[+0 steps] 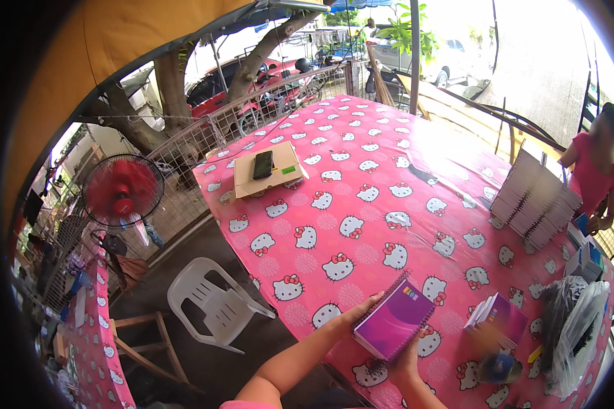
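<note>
Above the near part of the table, both my hands hold a purple spiral notebook, which looks thick or like several stacked together. My left hand grips its left edge near the spiral binding. At the lower right corner, my right hand is closed round it. To the right, a stack of purple notebooks lies fanned on the table. A blurred brown shape covers part of that stack, and I cannot make out what it is. Beside it is a dark blue object, also unclear.
The table's pink cartoon-cat cover carries a cardboard box with a black phone, tall spiral-bound stacks and a clear plastic bag. A person stands at right. Left are a white chair and a red fan.
</note>
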Available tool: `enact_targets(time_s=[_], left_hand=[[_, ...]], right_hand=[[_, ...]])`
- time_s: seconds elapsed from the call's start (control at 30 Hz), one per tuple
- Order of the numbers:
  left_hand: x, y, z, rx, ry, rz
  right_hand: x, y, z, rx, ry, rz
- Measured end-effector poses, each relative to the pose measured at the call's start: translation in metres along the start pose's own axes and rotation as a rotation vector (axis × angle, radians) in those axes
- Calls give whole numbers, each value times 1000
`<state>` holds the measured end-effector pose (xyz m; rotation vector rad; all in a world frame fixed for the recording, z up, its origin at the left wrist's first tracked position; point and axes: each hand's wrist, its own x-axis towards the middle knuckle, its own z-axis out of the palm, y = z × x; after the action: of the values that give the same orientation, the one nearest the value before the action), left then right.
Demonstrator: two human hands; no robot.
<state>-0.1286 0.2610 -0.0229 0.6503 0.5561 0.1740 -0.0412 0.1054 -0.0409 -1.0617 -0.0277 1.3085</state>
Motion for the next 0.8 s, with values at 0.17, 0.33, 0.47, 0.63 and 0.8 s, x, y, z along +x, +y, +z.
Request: enact_targets(time_s=[0.17, 0.33, 0.47, 0.63, 0.8], left_hand=[[-5, 13, 15, 81, 80, -22], [0, 3, -18, 71, 171, 10], [-22, -18, -33, 277, 635, 594], [-138, -8, 92, 592, 170, 1054], [-141, -63, 193, 189, -1103, -25]], right_hand=[[4, 2, -4, 4, -43, 2], [-15, -1, -29, -108, -45, -136], [-68, -17, -74, -381, 70, -332], [-135, -63, -88, -453, -22, -635], [-196, -91, -45, -367, -599, -517]])
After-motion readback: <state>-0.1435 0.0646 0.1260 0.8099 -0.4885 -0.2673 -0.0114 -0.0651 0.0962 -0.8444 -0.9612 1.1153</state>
